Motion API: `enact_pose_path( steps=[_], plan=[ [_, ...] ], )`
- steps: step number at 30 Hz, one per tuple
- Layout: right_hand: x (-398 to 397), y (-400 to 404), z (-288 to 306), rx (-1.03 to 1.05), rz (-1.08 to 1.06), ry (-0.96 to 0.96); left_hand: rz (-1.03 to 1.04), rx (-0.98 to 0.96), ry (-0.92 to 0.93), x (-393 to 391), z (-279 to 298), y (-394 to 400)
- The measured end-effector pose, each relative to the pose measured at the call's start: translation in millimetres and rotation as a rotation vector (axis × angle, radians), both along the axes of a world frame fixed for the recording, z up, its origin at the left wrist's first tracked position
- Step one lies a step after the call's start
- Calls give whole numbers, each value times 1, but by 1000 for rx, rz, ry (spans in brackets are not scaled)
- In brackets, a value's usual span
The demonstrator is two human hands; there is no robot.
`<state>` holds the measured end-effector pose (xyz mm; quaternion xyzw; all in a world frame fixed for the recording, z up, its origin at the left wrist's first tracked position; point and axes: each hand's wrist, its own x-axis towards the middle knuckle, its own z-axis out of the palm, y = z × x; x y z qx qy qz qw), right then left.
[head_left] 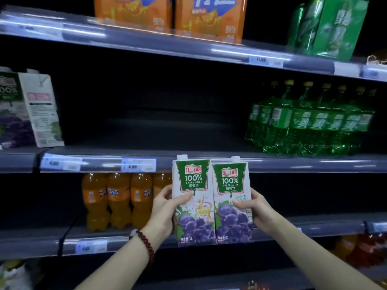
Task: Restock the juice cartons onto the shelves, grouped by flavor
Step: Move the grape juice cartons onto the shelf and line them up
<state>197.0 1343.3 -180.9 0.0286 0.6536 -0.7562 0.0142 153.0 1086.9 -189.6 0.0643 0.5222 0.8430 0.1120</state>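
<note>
Two grape juice cartons are held upright side by side in the lower centre of the frame, their inner edges touching, in front of the edge of the middle shelf [293, 162]. The left hand [165, 210] grips the left grape juice carton [193, 197], thumb across its front and fingers curled round its left edge. The right hand [254, 210] grips the right grape juice carton [231, 197] the same way, thumb on the front, fingers behind its right edge. Both cartons show green labels reading 100% grape juice above pictures of purple grapes, and each has a white cap on top. A bracelet of dark red beads [146, 243] sits on the left wrist.

On the middle shelf, at the far left of the frame, more grape juice cartons [29, 109] stand, the nearest turned to show its white side panel. On the same shelf at the right stands a pack of green soda bottles [310, 122]. Between them the shelf floor is dark. Blue price tags [138, 165] are fixed to the shelf edge.

Below, left of the hands, a row of orange soda bottles [119, 201] stands on the lower shelf [314, 226]. On the top shelf [146, 41] are orange soda packs [169, 13] in the upper centre and a green soda pack [328, 26] in the upper right
</note>
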Motion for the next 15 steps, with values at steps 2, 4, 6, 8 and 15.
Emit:
enact_pose_path(
  steps=[2, 4, 6, 8, 15],
  plan=[
    [-1, 13, -5, 3, 5, -16, 16, -4, -10, 3, -7, 13],
    [0, 24, -9, -12, 6, -37, 29, -14, -22, 5, -12, 26],
    [4, 35, -14, -16, 9, -48, 27, -32, -27, 7, -15, 37],
    [9, 43, -21, -23, -7, -54, 6, -40, -40, 9, -20, 46],
    [31, 68, -54, -43, -91, -73, -43, -67, -71, 14, -47, 75]
  ],
)
